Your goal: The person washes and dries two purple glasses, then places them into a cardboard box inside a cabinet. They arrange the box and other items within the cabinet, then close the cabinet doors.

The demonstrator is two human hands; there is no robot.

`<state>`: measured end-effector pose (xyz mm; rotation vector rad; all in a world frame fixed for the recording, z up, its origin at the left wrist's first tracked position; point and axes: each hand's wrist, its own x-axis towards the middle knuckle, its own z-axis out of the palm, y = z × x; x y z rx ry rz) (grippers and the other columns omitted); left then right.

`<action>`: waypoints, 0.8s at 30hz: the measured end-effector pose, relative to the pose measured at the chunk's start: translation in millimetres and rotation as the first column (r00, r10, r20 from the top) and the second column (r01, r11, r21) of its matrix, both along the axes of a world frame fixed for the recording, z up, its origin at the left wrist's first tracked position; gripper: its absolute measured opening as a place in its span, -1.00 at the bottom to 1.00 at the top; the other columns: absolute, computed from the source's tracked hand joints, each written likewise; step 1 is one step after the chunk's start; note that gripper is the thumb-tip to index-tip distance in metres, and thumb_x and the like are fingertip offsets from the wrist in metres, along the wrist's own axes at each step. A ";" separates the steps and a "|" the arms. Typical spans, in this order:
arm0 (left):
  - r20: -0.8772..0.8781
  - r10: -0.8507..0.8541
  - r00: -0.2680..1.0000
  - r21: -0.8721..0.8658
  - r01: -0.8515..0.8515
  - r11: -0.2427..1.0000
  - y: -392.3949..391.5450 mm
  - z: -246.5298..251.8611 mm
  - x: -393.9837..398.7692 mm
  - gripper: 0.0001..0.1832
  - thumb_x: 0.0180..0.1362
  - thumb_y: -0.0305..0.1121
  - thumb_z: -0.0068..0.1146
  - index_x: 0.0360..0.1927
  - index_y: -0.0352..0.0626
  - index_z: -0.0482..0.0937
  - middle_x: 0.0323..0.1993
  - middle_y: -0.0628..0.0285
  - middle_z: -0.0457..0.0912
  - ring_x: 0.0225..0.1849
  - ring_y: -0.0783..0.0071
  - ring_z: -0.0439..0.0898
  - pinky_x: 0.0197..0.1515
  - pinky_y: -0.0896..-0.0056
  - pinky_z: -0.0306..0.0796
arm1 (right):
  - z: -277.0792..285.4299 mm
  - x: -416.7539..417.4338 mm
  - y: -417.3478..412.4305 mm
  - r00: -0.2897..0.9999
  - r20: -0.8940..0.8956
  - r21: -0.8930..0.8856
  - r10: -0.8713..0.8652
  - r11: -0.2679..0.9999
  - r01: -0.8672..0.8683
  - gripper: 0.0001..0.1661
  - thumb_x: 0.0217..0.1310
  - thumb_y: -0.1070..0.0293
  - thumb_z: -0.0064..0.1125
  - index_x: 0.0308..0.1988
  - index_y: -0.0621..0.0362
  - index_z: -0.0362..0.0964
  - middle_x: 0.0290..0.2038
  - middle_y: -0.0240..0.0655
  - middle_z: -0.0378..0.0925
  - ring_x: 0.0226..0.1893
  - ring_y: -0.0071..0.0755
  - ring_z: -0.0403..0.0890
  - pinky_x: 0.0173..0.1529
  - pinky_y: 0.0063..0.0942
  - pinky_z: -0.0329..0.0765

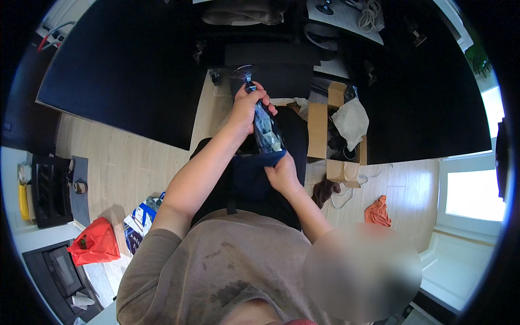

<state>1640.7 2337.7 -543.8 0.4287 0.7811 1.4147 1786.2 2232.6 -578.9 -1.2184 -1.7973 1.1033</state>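
Observation:
My left hand (250,106) is closed around the narrow neck of a tall faceted glass vessel (266,129), possibly a footed vase. Its flared glass foot (243,72) points away from me, and the wide end lies toward my lap. My right hand (283,172) grips a dark blue cloth (254,166) against that wide end. Some of the right fingers are hidden by the cloth. Both hands are above my legs in black trousers.
Black panels, apparently cabinet doors, stand at left (134,77) and right (426,101). An open cardboard box (317,130) holds a pale cloth (352,122) and dark items. An orange cloth (378,211), a brown cloth (325,191) and a red bag (97,243) lie on the floor.

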 end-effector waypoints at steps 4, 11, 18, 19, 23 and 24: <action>-0.137 0.097 0.986 -0.101 -0.112 0.989 6.2 -13.4 3.0 -0.88 0.12 -0.50 -0.03 -0.33 -0.08 0.30 -0.62 0.20 0.39 -0.64 0.25 0.49 -0.54 0.20 0.47 | -16.8 3.5 13.8 0.977 0.213 0.111 -0.033 0.994 0.009 -0.64 -0.27 0.58 0.13 -0.28 0.31 0.37 -0.34 0.03 0.48 -0.25 0.13 0.50 -0.20 -0.20 0.47; 0.455 -0.399 0.796 0.399 0.218 0.891 -8.2 -3.5 -33.6 -0.88 0.21 -0.43 -0.08 -0.19 -0.05 0.45 -0.67 0.41 0.27 -0.60 0.57 0.35 -0.32 0.36 0.41 | 49.5 -3.1 -13.5 0.546 -0.753 -0.638 -0.366 0.606 -0.474 -0.56 -0.26 0.68 -0.08 -0.20 0.32 0.35 -0.35 -0.23 0.51 -0.27 -0.32 0.55 -0.11 -0.42 0.49; 0.092 0.008 0.996 -0.082 -0.001 0.997 10.1 -6.7 -27.7 -0.92 0.13 -0.50 -0.04 -0.35 -0.05 0.41 -0.69 0.38 0.32 -0.63 0.49 0.38 -0.42 0.32 0.40 | 18.9 6.6 18.7 0.936 0.346 0.203 0.065 0.969 -0.142 -0.79 -0.25 0.52 0.13 -0.44 0.40 0.45 -0.30 0.13 0.51 -0.08 0.05 0.50 -0.10 -0.22 0.51; 0.006 0.050 0.999 -0.121 -0.049 0.991 11.3 -4.3 -24.0 -0.92 0.13 -0.51 -0.04 -0.36 -0.05 0.41 -0.69 0.36 0.33 -0.63 0.47 0.38 -0.43 0.31 0.40 | 16.9 7.8 21.0 0.905 0.421 0.213 0.058 0.964 -0.161 -0.78 -0.23 0.54 0.10 -0.41 0.38 0.45 -0.26 0.09 0.51 -0.06 0.04 0.49 -0.11 -0.23 0.52; -0.267 0.237 0.934 -0.159 -0.285 0.945 22.5 3.0 -27.3 -0.89 0.13 -0.58 -0.07 -0.34 -0.09 0.38 -0.66 0.28 0.33 -0.63 0.39 0.38 -0.50 0.28 0.40 | 21.0 16.0 15.2 0.876 0.481 0.365 -0.030 0.915 -0.169 -0.61 -0.19 0.60 0.03 -0.21 0.27 0.45 -0.07 -0.07 0.46 -0.01 -0.01 0.48 -0.12 -0.25 0.54; -0.276 0.298 0.914 -0.106 -0.337 0.936 30.1 0.0 -42.2 -0.88 0.13 -0.59 -0.07 -0.33 -0.09 0.38 -0.66 0.27 0.33 -0.63 0.39 0.38 -0.50 0.28 0.40 | 28.6 21.3 6.9 0.901 0.430 0.435 -0.061 0.888 -0.147 -0.54 -0.18 0.62 0.01 -0.14 0.22 0.45 -0.02 -0.12 0.44 0.00 -0.02 0.47 -0.11 -0.26 0.55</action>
